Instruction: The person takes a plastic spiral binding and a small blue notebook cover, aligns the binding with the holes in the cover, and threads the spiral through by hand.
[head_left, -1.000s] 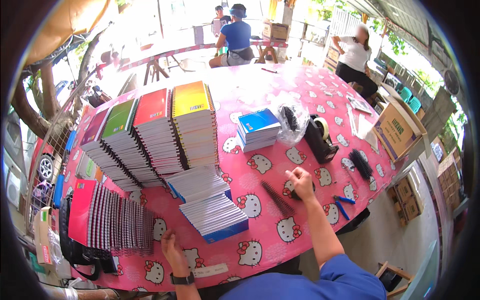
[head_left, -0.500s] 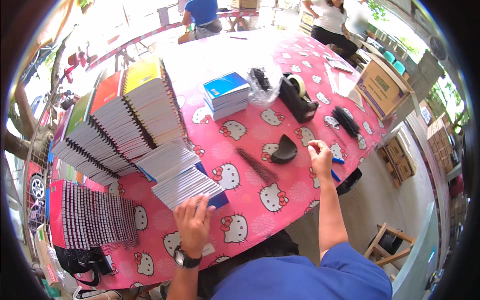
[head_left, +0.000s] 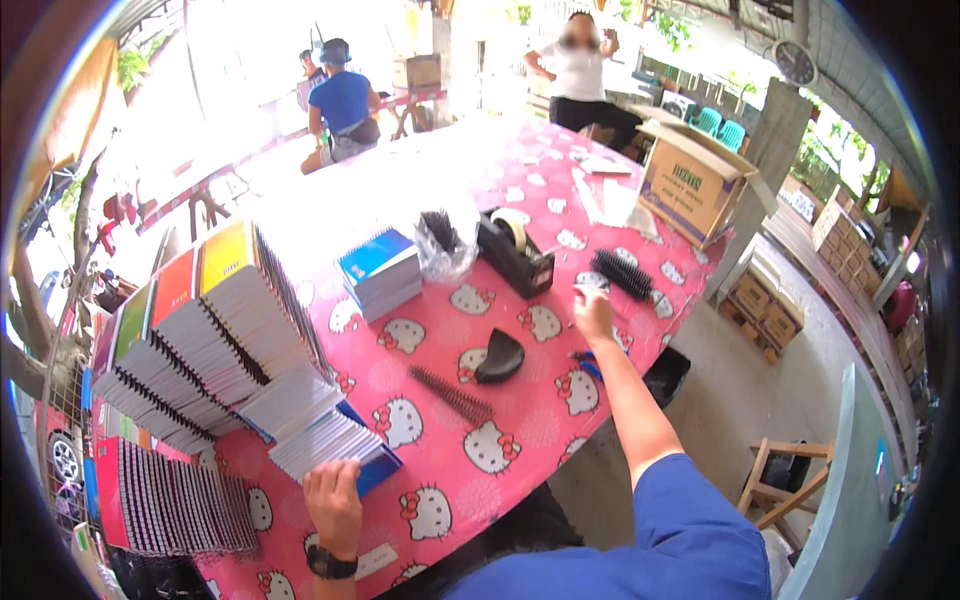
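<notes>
Left hand, loosely curled with its grip unclear, rests at fanned blue-covered notebooks, likely floppy, best pinched edgewise; right hand's hold is unclear too.

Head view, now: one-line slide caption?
Left hand at the fanned blue-covered booklets, right hand near a black coil bundle, over a pink patterned tablecloth.

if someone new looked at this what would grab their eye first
Probably the bright pink tablecloth with its cartoon cat faces, running across the middle of the view. Next, the tall stacks of spiral notebooks at the left, topped in yellow, orange and green. Then perhaps the right hand, close to the bristly black bundle toward the right.
</notes>
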